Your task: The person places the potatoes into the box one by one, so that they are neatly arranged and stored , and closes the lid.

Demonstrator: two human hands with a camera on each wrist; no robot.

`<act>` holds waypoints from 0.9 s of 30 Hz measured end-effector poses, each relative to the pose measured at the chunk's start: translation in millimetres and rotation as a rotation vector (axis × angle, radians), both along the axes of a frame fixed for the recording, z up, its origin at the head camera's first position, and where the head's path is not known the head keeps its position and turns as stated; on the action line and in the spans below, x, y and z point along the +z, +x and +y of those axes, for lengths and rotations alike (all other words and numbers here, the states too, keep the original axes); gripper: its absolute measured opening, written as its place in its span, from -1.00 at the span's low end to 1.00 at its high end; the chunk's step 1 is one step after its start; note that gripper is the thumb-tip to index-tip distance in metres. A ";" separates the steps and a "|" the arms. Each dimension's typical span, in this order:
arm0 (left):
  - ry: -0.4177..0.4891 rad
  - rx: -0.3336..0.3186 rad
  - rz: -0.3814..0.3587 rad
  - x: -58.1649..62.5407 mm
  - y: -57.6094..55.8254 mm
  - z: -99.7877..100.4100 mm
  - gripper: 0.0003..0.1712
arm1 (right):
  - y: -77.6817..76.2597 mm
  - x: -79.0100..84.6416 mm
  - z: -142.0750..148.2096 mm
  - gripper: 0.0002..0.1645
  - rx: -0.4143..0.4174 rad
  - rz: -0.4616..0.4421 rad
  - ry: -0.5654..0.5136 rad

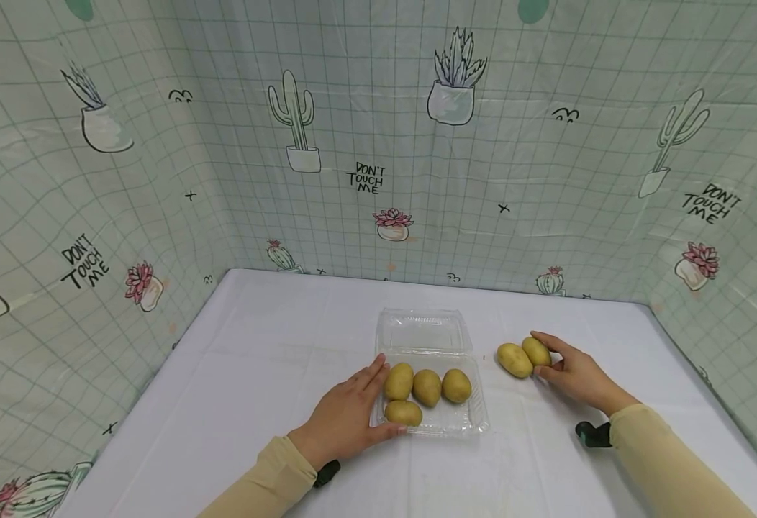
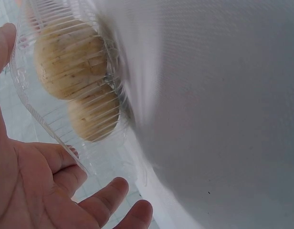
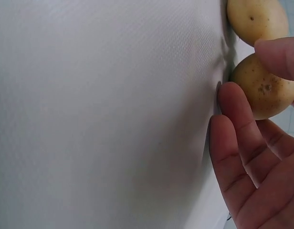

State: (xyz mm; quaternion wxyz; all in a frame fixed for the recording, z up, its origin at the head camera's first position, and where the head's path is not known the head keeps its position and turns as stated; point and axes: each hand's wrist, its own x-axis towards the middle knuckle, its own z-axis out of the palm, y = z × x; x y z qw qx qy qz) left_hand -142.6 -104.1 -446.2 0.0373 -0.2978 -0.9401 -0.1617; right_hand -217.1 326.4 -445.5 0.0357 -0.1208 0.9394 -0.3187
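A clear plastic clamshell container [image 1: 476,417] lies with its lid [image 1: 420,332] folded back, and several potatoes [image 1: 427,388] sit in its base. My left hand [image 1: 346,417] rests at the container's left side, fingers spread along the rim and thumb at the front edge. Two potatoes [image 2: 70,59] show through the ribbed wall in the left wrist view. To the right of the container, my right hand [image 1: 576,370] holds a potato [image 1: 537,352] between thumb and fingers on the table. Another potato [image 1: 514,360] lies against its left side.
A white cloth covers the table [image 1: 275,338]. Behind and beside it hangs a light green gridded curtain [image 1: 365,108] printed with cacti and words. Dark wrist devices [image 1: 594,434] sit under both sleeves.
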 end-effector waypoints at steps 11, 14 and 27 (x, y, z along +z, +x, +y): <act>0.000 0.003 -0.007 -1.0 -0.5 -0.3 0.12 | -2.4 -2.6 0.3 -0.16 0.008 0.017 0.013; -0.001 0.003 -0.011 -1.2 -0.4 -0.2 0.12 | -2.8 -3.3 0.7 -0.16 0.011 0.005 0.015; 0.006 -0.004 -0.007 -0.9 -0.4 -0.4 0.11 | -3.2 -3.7 0.0 -0.21 0.006 0.024 -0.022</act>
